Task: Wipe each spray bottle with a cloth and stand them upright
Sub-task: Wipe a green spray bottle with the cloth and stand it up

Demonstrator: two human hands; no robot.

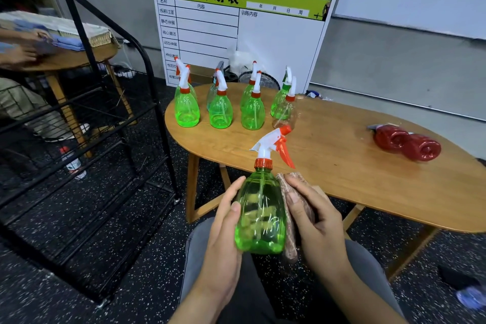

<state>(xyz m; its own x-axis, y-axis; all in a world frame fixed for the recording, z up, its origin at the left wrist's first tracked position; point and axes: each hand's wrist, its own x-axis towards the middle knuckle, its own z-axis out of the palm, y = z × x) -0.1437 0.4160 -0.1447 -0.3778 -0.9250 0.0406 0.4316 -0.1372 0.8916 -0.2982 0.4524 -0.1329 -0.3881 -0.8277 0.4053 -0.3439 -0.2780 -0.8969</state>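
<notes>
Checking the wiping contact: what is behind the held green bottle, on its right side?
A brownish cloth lies against the held green bottle, pressed by the right hand. The left hand grips the other side. The bottle's far face is hidden.

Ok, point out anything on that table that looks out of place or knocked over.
Two red bottles lie on their sides at the right end of the table, while the green bottles at the left end all stand upright. Their spray heads are hard to make out. Nothing looks spilled or broken.
</notes>
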